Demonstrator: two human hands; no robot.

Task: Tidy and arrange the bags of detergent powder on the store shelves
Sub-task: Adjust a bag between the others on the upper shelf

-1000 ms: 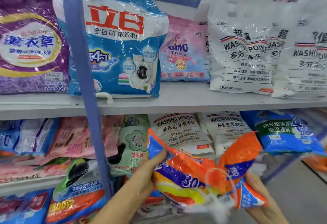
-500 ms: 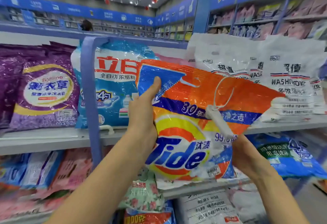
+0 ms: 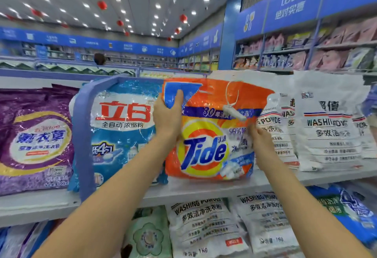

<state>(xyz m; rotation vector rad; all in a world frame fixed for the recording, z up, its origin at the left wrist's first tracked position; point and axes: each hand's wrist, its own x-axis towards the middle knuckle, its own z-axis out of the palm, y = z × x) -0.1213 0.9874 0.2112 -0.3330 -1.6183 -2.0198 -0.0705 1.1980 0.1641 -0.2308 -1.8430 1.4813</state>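
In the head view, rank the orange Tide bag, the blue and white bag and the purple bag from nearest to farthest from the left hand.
1. Orange Tide bag: gripped by the left hand at its upper left corner.
2. Blue and white bag: right beside that hand, on its left.
3. Purple bag: far left of the shelf, beyond the blue upright.

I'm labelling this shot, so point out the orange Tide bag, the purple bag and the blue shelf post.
orange Tide bag (image 3: 206,152): head view, on the blue Tide lettering.
purple bag (image 3: 38,141): head view, on its white oval label.
blue shelf post (image 3: 82,135): head view, on its upright stretch.
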